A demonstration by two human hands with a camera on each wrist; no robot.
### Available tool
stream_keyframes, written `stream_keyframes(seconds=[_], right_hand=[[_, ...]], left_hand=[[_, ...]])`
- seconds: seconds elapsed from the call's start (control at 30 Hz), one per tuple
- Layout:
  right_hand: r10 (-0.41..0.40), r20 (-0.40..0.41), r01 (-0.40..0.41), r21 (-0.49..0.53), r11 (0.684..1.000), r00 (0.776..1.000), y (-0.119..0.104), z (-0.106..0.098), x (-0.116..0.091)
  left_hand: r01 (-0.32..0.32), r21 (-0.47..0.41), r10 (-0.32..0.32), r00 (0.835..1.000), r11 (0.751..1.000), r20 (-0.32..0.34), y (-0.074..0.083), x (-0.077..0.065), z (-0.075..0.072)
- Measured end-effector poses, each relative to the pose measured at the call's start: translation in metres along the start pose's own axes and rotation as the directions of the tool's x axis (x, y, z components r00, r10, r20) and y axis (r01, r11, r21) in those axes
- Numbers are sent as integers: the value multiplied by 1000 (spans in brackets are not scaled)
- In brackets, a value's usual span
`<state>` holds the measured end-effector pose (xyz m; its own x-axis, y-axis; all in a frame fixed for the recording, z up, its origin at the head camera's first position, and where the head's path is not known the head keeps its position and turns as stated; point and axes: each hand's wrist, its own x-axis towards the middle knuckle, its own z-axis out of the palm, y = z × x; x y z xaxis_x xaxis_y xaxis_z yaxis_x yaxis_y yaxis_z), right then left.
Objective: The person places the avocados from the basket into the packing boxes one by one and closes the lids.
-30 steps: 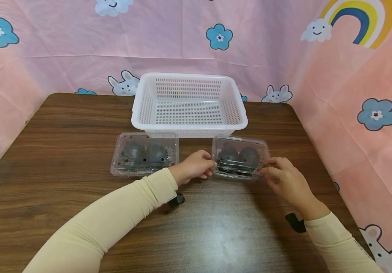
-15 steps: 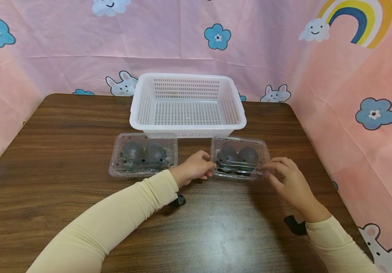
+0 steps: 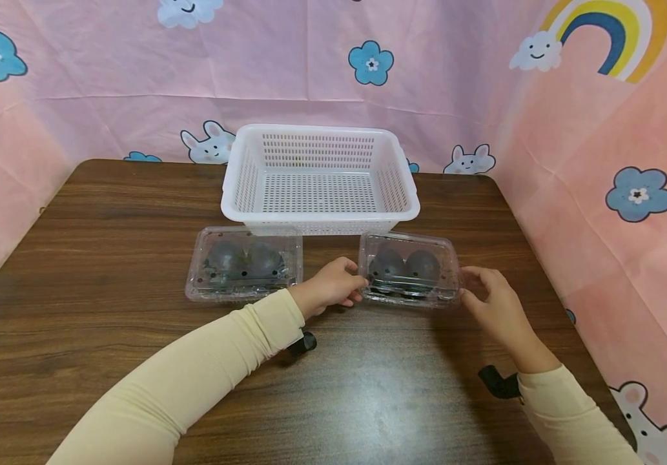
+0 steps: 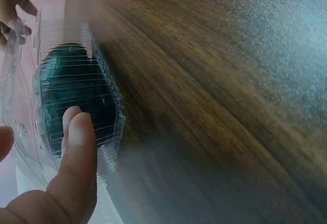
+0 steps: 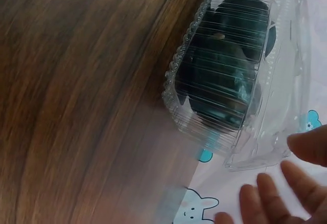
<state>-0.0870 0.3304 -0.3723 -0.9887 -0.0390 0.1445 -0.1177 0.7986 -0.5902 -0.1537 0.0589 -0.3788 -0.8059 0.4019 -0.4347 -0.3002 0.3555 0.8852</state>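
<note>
A clear plastic clamshell box with two dark green, rounded fruits inside stands on the table in front of the basket. My left hand is at its left end; in the left wrist view the fingers lie against the ribbed side wall, with the thumb apart near the lid edge. At the right end is my right hand, its fingertips by the box's edge. The right wrist view shows its thumb and fingers spread around the lid corner, gripping nothing.
Another clear clamshell box with two dark rounded fruits sits to the left, partly behind my left forearm. Behind both boxes stands a white perforated plastic basket. Pink patterned cloth hangs around the brown wooden table.
My right hand's fingers have drawn back rightward from over the front right corner of the box to its right edge. The left hand and both boxes have stayed in place.
</note>
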Motion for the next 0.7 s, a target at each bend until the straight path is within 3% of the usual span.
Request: stream_keyframes(seconds=[0.13, 0.33, 0.57, 0.7], right_hand=[[119, 104, -123, 29, 992, 987, 2, -2, 3], [250, 234, -270, 57, 961, 939, 3, -5, 6], [302, 378, -388, 174, 905, 875, 6, -4, 8], [281, 424, -409, 249, 878, 861, 9, -3, 10]], left_hand=[[9, -2, -9, 1000, 1000, 0, 0, 0, 1], [6, -6, -6, 1000, 1000, 12, 0, -2, 2], [6, -3, -6, 1000, 1000, 3, -3, 1, 4], [9, -10, -9, 1000, 1000, -6, -4, 2, 5]])
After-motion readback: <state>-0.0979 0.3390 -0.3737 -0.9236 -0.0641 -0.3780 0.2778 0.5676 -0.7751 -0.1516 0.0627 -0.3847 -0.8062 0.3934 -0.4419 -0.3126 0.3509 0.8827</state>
